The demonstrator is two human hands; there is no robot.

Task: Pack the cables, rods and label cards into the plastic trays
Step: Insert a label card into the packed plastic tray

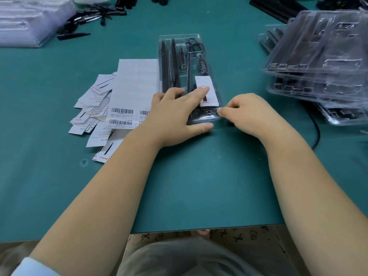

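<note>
At frame centre, left hand (175,110) is pressing flat on the filled tray (187,76); right hand (245,114) is pinching its corner, possibly popping the lid.

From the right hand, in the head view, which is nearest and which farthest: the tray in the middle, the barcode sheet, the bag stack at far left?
From the right hand:
1. Tray, centre, pinched at its near corner.
2. Barcode sheet, left of the tray.
3. Bag stack, far left corner.

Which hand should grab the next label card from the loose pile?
Left, probably. The left hand lies flat on the tray, right beside the label cards on its own side. The right hand pinches the tray's near corner, and would have to cross over.
</note>
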